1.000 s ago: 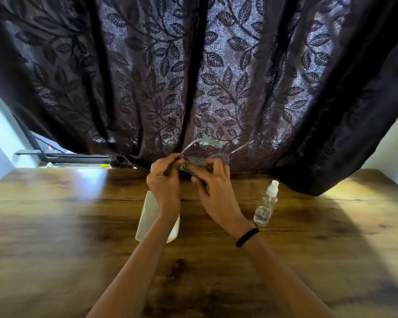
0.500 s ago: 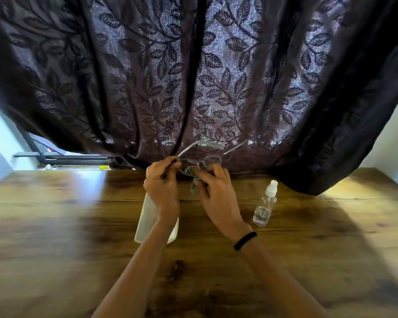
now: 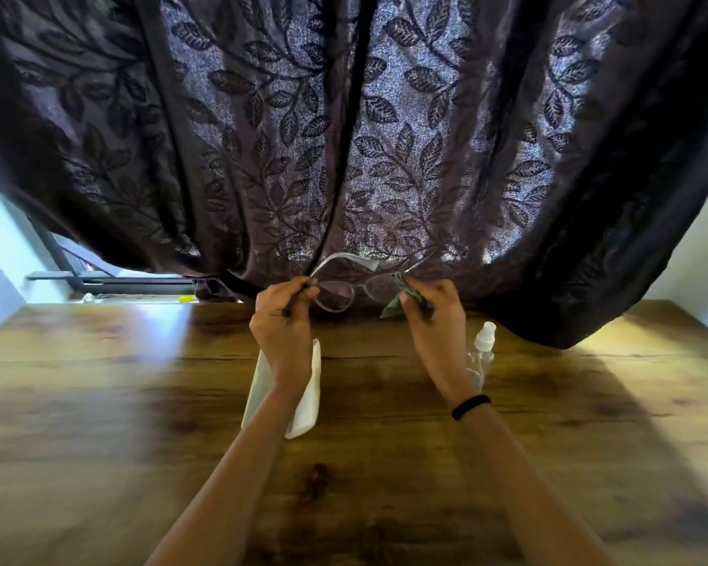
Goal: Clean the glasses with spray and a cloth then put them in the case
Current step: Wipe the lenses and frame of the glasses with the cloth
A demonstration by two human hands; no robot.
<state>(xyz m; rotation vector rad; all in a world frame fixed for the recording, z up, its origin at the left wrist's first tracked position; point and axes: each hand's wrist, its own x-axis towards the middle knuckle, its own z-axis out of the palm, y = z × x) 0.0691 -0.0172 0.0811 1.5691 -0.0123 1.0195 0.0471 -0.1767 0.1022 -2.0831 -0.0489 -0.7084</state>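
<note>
I hold clear-framed glasses [image 3: 338,294] up above the far side of the wooden table. My left hand [image 3: 283,324] pinches the left end of the frame. My right hand [image 3: 434,316] grips a small grey-green cloth [image 3: 397,302] pressed around the right lens. A white glasses case [image 3: 305,396] lies on the table under my left wrist, partly hidden by it. A small clear spray bottle [image 3: 483,353] with a white nozzle stands just right of my right wrist.
A dark leaf-patterned curtain [image 3: 344,136] hangs close behind the hands and drapes onto the table's far right edge. The wooden table [image 3: 140,422] spreads wide to the left and right. A window ledge [image 3: 111,279] shows at the far left.
My hands have moved apart. The right hand with the cloth has shifted from the left lens area to the right lens, and the left lens is now uncovered.
</note>
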